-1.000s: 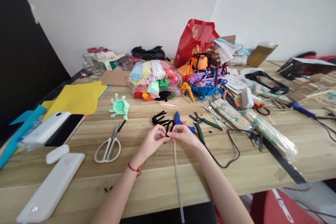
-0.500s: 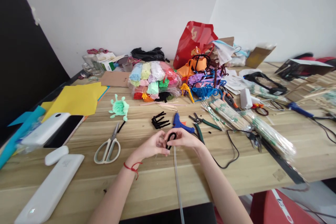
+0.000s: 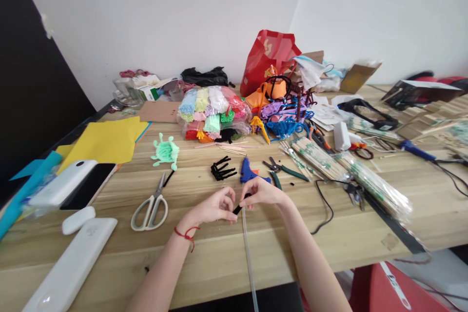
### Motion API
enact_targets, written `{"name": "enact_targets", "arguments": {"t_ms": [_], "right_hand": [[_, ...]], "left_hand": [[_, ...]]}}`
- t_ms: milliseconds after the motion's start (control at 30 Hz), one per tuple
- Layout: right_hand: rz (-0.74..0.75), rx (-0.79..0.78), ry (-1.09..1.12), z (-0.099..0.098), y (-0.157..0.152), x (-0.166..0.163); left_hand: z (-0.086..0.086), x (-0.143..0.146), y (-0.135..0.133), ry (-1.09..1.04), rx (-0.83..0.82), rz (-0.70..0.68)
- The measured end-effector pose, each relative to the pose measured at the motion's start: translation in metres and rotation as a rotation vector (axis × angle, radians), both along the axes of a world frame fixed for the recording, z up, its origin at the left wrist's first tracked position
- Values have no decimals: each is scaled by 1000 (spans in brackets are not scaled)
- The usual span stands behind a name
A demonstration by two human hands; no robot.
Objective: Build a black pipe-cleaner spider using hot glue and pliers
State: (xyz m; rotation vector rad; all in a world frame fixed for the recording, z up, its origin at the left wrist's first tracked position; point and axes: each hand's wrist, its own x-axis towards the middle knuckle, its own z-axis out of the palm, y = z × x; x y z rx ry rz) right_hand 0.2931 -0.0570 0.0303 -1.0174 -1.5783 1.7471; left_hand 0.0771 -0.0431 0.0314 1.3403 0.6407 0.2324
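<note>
A short bent piece of black pipe cleaner [image 3: 237, 209] is pinched between the thumb and fingers of my right hand [image 3: 260, 192]. My left hand [image 3: 215, 205], with a red string at the wrist, is beside its lower end; the thumb is stretched toward it and the other fingers are loosely curled, apart from the thumb. A clear glue stick [image 3: 248, 258] lies below my right hand, pointing toward me. Just beyond my hands are a blue glue gun [image 3: 249, 171] and a black finger-like pipe cleaner shape [image 3: 222, 169].
Scissors [image 3: 150, 208] and a mint-green pipe cleaner figure [image 3: 165, 150] are on the left. Green-handled pliers [image 3: 288, 170] and packed wooden sticks [image 3: 320, 158] lie right. Bagged pipe cleaner bundles [image 3: 215, 112] and a red bag [image 3: 268, 61] stand behind. A black cord [image 3: 331, 209] curves nearby.
The black loop has been turned and now looks flatter. My left fingers have loosened and drawn slightly away from my right hand, which keeps its pinch.
</note>
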Motion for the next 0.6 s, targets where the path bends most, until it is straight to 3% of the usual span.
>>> {"name": "enact_targets", "arguments": {"t_ms": [233,367,600], "right_hand": [[-118,38,-16,-2,2,-3],[-229,80,129,-3,3,-16],[-195,39,297,-4,1,-32]], "left_hand": [[3,-10,7,-5,64,51],[9,-14,10,-117,23,151],[6,-7,6,-244,-112,158]]}}
